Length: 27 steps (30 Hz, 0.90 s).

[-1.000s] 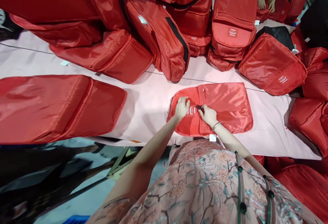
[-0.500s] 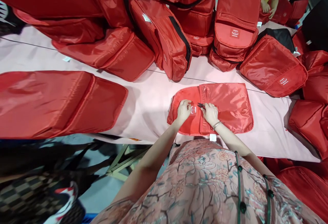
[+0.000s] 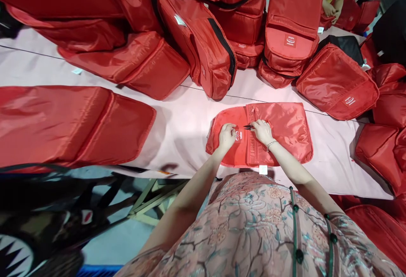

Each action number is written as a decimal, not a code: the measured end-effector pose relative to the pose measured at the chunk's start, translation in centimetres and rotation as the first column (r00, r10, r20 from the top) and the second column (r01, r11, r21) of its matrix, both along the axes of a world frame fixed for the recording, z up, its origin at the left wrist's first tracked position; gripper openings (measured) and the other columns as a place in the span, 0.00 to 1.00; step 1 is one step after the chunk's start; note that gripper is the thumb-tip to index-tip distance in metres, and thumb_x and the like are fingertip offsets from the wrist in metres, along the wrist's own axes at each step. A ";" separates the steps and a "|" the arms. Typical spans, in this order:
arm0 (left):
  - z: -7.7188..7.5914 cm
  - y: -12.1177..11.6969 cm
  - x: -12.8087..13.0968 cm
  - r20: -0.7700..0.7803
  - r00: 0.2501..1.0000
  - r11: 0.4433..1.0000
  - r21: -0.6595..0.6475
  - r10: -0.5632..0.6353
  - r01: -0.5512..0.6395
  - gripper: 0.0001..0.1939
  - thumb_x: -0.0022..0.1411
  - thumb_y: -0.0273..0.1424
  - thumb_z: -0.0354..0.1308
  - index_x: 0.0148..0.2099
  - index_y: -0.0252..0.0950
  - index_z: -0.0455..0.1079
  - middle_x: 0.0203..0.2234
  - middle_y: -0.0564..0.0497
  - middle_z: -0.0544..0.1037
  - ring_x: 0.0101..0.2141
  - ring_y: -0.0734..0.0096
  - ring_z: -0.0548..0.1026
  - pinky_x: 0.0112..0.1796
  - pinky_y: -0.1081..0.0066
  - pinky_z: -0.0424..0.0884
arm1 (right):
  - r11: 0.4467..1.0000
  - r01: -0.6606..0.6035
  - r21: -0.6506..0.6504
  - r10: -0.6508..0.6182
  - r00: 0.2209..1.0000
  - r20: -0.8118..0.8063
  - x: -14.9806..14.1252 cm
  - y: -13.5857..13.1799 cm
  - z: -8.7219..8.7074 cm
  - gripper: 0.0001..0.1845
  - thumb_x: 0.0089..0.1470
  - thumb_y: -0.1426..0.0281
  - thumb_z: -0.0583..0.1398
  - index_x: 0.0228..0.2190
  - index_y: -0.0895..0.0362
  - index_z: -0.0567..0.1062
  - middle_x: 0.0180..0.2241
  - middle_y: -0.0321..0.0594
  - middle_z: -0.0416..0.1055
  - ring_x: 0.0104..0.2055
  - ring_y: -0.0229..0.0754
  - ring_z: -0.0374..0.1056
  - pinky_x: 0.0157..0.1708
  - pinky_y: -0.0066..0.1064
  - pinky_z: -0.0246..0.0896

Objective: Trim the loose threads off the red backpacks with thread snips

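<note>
"What's just changed at your end?"

"My right grip (image 3: 263,132), closed around the dark snips (image 3: 248,127), has shifted slightly toward the far side of the tabletop (image 3: 180,141), and they now point more squarely left. My left grip (image 3: 226,137) has come in closer to the printed label (image 3: 240,135), its fingers overlapping the label's edge in my view."

"What do you make of that?"

"I'd judge it close work around the label, left side steadying, right side managing the snips. The red bag (image 3: 287,131) lies flat beneath both and has hardly moved. Whether my left fingers pinch anything, I can't tell from here."

"And room to move?"

"The near edge is my tight side: the bag lies just beside it, its white tag (image 3: 263,169) right at the brink. Leftward, a broad stretch of tabletop runs to another flat bag (image 3: 72,124); rightward, a shorter stretch reaches a bulky bag (image 3: 377,154). On the far side, a leaning bag (image 3: 209,53) stands near, so I'd favour sideways moves over reaching forward."
</note>
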State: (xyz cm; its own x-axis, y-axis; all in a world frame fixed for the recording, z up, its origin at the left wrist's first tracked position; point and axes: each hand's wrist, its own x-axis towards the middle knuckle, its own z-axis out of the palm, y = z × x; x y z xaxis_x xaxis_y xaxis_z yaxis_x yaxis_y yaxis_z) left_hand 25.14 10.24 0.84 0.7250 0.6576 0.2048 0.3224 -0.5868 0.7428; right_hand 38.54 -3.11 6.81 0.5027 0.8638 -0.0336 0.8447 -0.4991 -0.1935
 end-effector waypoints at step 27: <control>-0.5 0.2 -1.0 0.293 0.956 0.911 -0.403 0.036 0.089 0.14 0.55 0.23 0.49 0.45 0.38 0.62 0.43 0.47 0.69 0.43 0.70 0.71 0.47 0.64 0.69 | 0.994 -0.002 -0.111 -0.029 0.959 -0.281 1.9 3.3 1.3 0.22 0.61 0.56 0.47 0.34 0.56 0.74 0.34 0.41 0.74 0.40 0.40 0.68 0.39 0.27 0.54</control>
State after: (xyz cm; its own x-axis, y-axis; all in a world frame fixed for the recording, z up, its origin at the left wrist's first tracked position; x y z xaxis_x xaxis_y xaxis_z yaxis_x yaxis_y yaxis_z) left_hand 24.18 10.45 0.34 0.6937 0.7094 0.1247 0.0471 -0.2174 0.9750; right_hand 40.49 0.20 8.12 0.4709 0.8402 -0.2690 0.7565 -0.5415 -0.3667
